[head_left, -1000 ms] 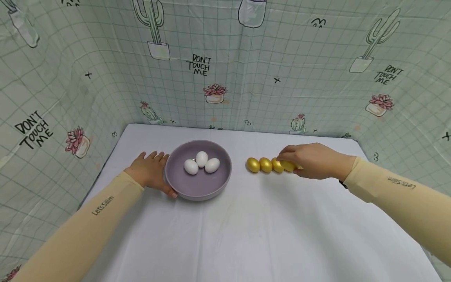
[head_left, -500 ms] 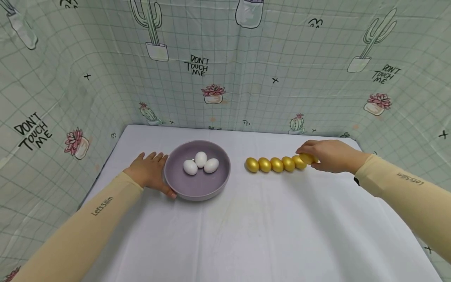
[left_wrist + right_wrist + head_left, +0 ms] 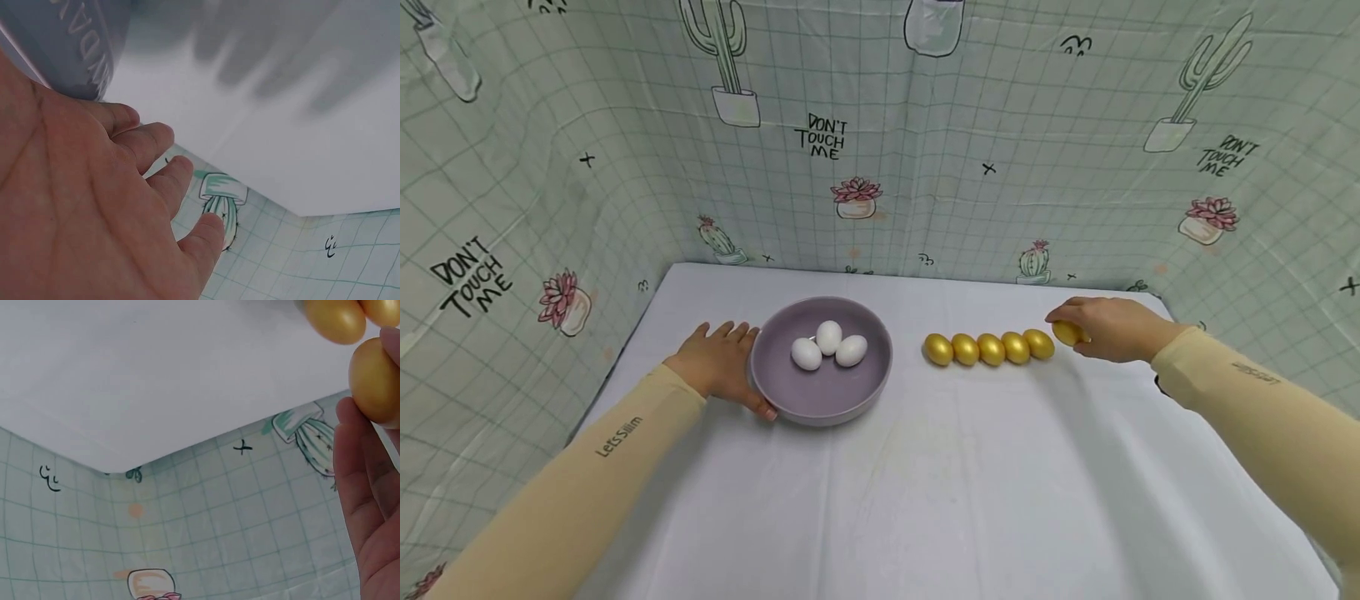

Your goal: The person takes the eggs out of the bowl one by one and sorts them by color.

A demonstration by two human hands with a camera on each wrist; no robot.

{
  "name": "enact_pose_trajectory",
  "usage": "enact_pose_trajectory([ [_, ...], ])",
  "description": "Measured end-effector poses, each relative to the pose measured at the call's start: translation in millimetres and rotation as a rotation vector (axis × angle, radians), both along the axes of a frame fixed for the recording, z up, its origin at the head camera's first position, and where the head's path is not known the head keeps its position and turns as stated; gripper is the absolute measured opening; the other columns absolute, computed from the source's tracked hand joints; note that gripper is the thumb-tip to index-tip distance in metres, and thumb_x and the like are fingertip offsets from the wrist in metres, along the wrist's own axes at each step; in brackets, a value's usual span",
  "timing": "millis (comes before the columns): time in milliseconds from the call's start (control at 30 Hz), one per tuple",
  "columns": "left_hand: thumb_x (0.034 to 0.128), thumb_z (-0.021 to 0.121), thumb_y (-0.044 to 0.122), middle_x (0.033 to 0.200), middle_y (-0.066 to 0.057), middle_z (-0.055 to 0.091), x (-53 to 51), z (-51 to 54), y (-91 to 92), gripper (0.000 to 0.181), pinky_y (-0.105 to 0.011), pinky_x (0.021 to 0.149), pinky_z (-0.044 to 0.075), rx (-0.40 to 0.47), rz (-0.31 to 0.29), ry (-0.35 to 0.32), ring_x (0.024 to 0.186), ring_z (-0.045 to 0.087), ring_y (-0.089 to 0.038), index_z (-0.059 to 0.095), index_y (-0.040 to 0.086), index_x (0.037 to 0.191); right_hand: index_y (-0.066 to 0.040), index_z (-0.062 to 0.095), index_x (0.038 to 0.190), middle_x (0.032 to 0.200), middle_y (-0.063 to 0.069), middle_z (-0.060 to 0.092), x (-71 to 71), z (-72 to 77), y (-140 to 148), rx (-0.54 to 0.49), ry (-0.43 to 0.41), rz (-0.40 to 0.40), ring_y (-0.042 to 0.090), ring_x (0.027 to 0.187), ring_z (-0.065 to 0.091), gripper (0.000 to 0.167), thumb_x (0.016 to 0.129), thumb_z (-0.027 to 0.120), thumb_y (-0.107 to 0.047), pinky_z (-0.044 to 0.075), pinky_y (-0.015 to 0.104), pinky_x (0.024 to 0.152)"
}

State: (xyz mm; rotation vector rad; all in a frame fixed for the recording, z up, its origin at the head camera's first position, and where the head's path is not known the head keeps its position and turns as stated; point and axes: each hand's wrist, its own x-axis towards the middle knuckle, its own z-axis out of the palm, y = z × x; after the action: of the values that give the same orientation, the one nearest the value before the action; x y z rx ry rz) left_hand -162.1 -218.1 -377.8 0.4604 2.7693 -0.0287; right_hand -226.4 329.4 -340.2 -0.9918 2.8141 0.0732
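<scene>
With my right hand [image 3: 1108, 327] I pinch a golden egg [image 3: 1070, 333] between thumb and fingers, the gap between them only as wide as the egg itself. It sits just beyond the right end of a row of 5 golden eggs [image 3: 991, 349], with a small gap between it and the last in line; whether its underside touches the white tablecloth [image 3: 910, 500] I cannot tell. Those 5 lie side by side across the right half of the table, each near or against its neighbour. My left hand [image 3: 721, 367] rests along the left side of a mauve bowl [image 3: 823, 408], its fingers [image 3: 201, 247] stretched out, loosely spread and pointing away from me, its thumb against the near part of the bowl's wall. From my left wrist I see raised lettering on the bowl's outer side, only partly readable. Inside the bowl 3 white eggs [image 3: 829, 338] are grouped closely together towards the middle. Both my arms wear beige sleeves [image 3: 617, 442] with small dark print. Behind the table hangs a pale green checked cloth [image 3: 917, 167], drawn with potted cacti and pink succulents and lettered "DON'T TOUCH ME".
</scene>
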Motion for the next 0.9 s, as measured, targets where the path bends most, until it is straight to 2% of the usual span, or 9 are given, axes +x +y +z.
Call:
enact_pose_trajectory([
  [367,0.0533,0.077,0.082,0.152,-0.032,0.034,0.3,2.5,1.5,0.141,-0.068,0.11,0.021,-0.003,-0.001,-0.022,0.14,0.029,-0.051,0.032,-0.01,0.15,-0.005,0.064,0.127,0.122,0.015,0.064,-15.8,-16.8,8.2,0.005,-0.057,-0.093,0.029,0.096,0.063,0.049,0.08,0.079,-0.004,0.053,0.052,0.083],
  [600,0.0542,0.078,0.08,0.151,-0.032,0.035,0.1,5.1,2.0,0.139,-0.068,0.11,0.021,0.006,-0.004,-0.009,0.139,0.03,-0.051,0.033,-0.01,0.15,-0.001,0.061,0.13,0.123,0.02,0.063,-25.5,-23.9,7.5,-0.016,-0.079,-0.178,0.036,0.103,0.061,0.051,0.082,0.077,-0.002,0.049,0.056,0.09],
  [900,0.054,0.078,0.08,0.151,-0.032,0.036,1.9,5.7,1.9,0.139,-0.068,0.109,0.022,0.009,-0.004,-0.016,0.139,0.03,-0.052,0.034,-0.011,0.149,0.001,0.061,0.13,0.123,0.02,0.064,-32.1,-37.5,8.7,-0.012,-0.132,-0.247,0.037,0.106,0.059,0.05,0.082,0.077,-0.001,0.046,0.059,0.095],
])
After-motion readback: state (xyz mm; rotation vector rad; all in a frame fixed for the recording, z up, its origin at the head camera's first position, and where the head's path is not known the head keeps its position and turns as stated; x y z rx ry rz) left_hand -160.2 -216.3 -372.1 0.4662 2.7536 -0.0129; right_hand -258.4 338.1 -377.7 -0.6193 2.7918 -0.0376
